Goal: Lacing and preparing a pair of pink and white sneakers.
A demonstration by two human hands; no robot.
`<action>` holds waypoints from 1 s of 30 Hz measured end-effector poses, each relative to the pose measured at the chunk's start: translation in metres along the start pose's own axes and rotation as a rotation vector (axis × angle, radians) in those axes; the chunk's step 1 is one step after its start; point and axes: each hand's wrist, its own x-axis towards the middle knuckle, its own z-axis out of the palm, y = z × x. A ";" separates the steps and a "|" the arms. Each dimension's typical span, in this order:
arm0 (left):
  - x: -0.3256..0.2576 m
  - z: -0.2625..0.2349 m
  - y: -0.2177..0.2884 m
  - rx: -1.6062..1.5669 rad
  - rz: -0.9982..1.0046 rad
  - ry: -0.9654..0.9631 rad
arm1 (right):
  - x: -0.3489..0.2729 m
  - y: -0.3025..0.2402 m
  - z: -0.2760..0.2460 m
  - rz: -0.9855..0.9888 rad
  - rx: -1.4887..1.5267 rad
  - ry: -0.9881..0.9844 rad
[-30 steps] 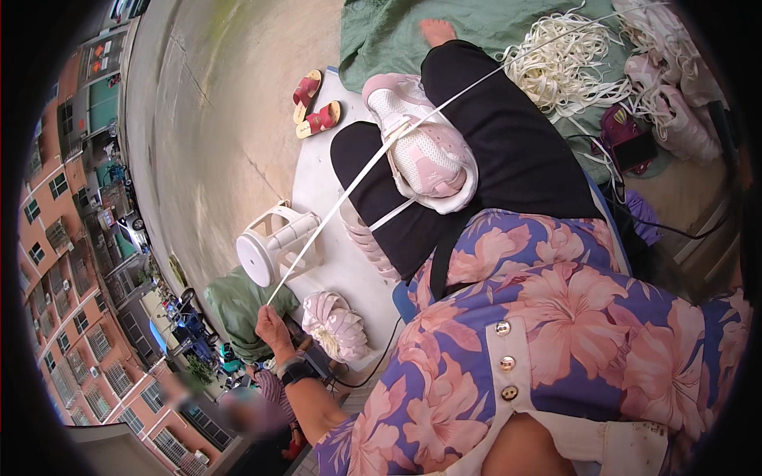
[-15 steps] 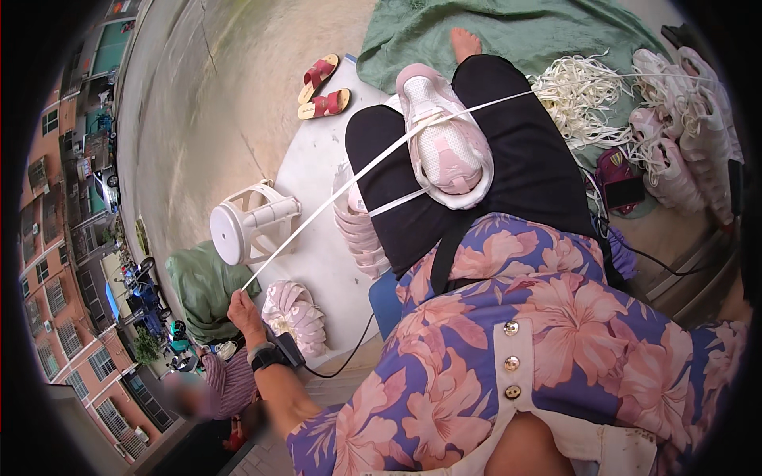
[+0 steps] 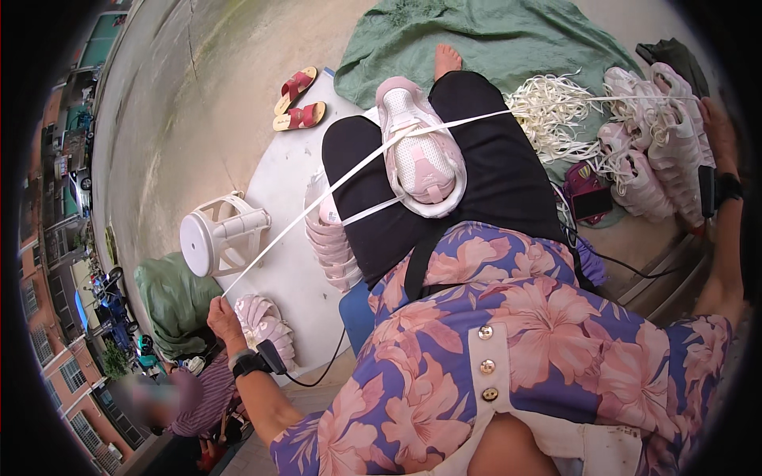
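A pink and white sneaker (image 3: 421,176) rests on my lap between my thighs, toe pointing away from me. A flat white shoelace (image 3: 313,205) runs through its upper and is stretched taut to both sides. Its left end is pinched in the closed fingers of my left hand (image 3: 226,324), out at the lower left. My right hand (image 3: 721,136), far out at the right rim, is closed on the other end; its fingers are partly in shadow. A short strand also leaves the sneaker's left side and lies over my left thigh.
Stacked sneakers (image 3: 663,143) stand at the right beside a pile of loose laces (image 3: 549,111) on a green cloth (image 3: 468,28). Left are nested pink shoes (image 3: 329,246), a white stool (image 3: 198,244), red sandals (image 3: 300,115) and a person in a striped top (image 3: 208,393).
The view has shifted slightly to the right, bringing my right hand into sight at the rim. The lace stays taut, and my left hand keeps its place beside the stool and shoes.
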 end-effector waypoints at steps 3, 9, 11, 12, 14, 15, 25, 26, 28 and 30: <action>0.011 0.003 0.018 0.267 0.041 -0.005 | -0.020 -0.048 -0.019 -0.172 0.486 0.572; 0.046 0.008 0.056 0.066 0.047 0.181 | -0.033 -0.189 -0.098 -0.124 1.376 -0.028; 0.067 0.007 0.092 -0.295 0.065 0.189 | -0.054 -0.232 -0.118 -0.265 1.581 -0.151; 0.075 0.005 0.119 -0.489 0.027 0.191 | -0.064 -0.253 -0.126 -0.340 1.684 -0.226; 0.080 -0.014 0.177 -0.761 0.072 0.157 | -0.096 -0.301 -0.158 -0.466 1.820 -0.451; 0.084 -0.017 0.203 -0.945 0.091 0.088 | -0.112 -0.325 -0.174 -0.469 1.834 -0.535; 0.053 -0.071 0.374 -1.716 0.284 -0.341 | -0.164 -0.445 -0.228 -0.948 1.899 -0.419; 0.050 -0.071 0.379 -1.715 0.310 -0.385 | -0.165 -0.445 -0.231 -0.939 1.899 -0.413; 0.044 -0.074 0.387 -1.765 0.326 -0.448 | -0.169 -0.445 -0.237 -0.920 1.924 -0.489; 0.044 -0.066 0.392 -1.780 0.421 -0.453 | -0.172 -0.446 -0.235 -0.895 1.958 -0.526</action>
